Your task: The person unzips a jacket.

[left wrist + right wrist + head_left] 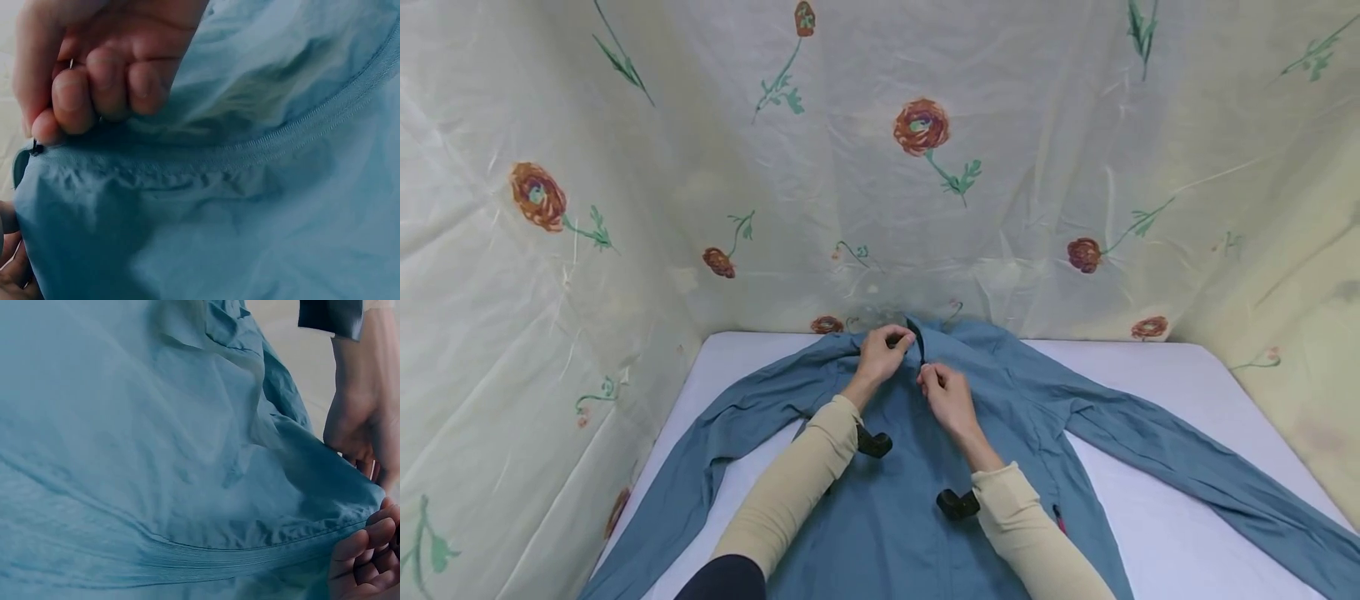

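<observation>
A blue-grey zip-front jacket (902,500) lies spread with its collar away from me. My left hand (883,354) grips the left collar edge, beside the dark inner edge of the neck opening. Lower and to the right, my right hand (949,398) pinches the top of the front zip. In the left wrist view the right hand (106,69) curls over a small dark zip pull (36,149), while part of the left hand (14,269) shows at the lower left. The right wrist view has the left hand (362,419) above the right hand's fingertips (350,547).
The jacket's sleeves (1180,458) spread out to both sides on a white table (752,354). A flower-printed curtain (1000,208) surrounds the table at the back and sides. Black camera mounts (957,504) sit at both wrists. A red-trimmed pocket zip (1059,518) shows at the right.
</observation>
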Motion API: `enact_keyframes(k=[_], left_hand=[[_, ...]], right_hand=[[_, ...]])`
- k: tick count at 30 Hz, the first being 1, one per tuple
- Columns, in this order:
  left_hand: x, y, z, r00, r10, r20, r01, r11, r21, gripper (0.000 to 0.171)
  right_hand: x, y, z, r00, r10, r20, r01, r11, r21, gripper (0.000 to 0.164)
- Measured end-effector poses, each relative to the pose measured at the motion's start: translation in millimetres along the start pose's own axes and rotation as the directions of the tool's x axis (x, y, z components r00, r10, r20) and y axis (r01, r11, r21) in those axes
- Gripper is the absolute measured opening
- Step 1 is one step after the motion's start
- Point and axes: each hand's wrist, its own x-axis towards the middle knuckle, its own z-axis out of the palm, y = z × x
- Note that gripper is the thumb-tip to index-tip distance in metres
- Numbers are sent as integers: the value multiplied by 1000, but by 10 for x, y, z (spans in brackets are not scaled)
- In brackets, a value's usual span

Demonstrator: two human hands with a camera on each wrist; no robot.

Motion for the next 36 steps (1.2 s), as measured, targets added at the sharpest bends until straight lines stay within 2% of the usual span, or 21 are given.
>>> enact_keyframes(k=[11, 13, 18, 20, 26, 31, 33, 34, 36], left_hand=[[9, -11, 28, 999, -29, -21, 28, 999, -40, 20], [13, -14, 27, 999, -35, -32, 34, 998, -45, 21], [18, -25, 34, 998, -41, -56, 38, 998, -43, 21], [21, -22, 39, 997, -41, -65, 39, 999, -37, 21], [38, 0, 50, 997, -20, -73, 19, 1000, -14, 20], [50, -16, 48, 994, -48, -103, 45, 999, -30, 18], [45, -19, 41, 991, -34, -132, 33, 999, -10, 17], [36, -13, 36, 989, -8, -145, 11, 1000, 13, 15], [4, -4, 32, 984, 86, -159, -70, 993, 99, 15]], right_hand=[[-79, -4, -22, 1000, 7, 2, -7, 1000, 3, 42], [-125, -88, -40, 1000, 23, 14, -23, 1000, 1, 41], [-159, -83, -34, 999, 42, 20, -42, 999, 2, 40], [-142, -4, -22, 999, 33, 14, -33, 999, 1, 41], [-179, -12, -49, 999, 36, -1, -36, 999, 1, 40], [-214, -5, -35, 1000, 28, 2, -28, 1000, -4, 40], [-221, -8, -25, 1000, 25, 2, -25, 1000, 2, 40], [-222, -6, -22, 1000, 26, 2, -26, 1000, 2, 40], [-220, -4, -20, 1000, 28, 5, -28, 1000, 9, 40]])
